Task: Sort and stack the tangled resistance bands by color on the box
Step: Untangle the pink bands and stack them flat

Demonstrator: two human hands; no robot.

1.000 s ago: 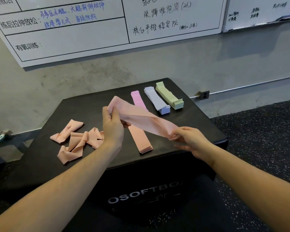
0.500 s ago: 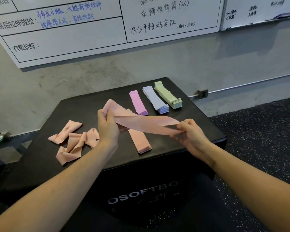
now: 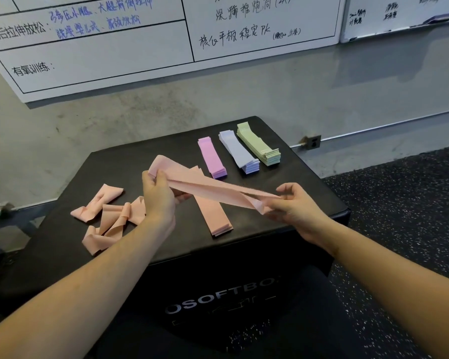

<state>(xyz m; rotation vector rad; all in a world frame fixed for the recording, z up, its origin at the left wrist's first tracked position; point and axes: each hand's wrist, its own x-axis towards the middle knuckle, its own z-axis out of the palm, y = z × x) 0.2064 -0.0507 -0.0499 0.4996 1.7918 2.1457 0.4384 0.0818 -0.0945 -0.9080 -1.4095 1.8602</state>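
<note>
Peach band (image 3: 213, 189) stretched between hands over "OSOFTBO" box (image 3: 218, 301)

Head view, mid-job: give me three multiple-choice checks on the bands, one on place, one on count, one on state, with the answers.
1. Where do the tangled peach bands lie on the box?
A. its left part
B. its right edge
C. on the green stack

2. How many neat stacks lie on the box?
A. two
B. four
C. six

3. The peach band in the hands is
A. lying flat on a stack
B. held in the air at both ends
C. on the floor

Answers: 1 A, they lie left of the peach stack. 2 B: peach, pink, lavender, green. 3 B, left hand and right hand each grip an end.
</note>
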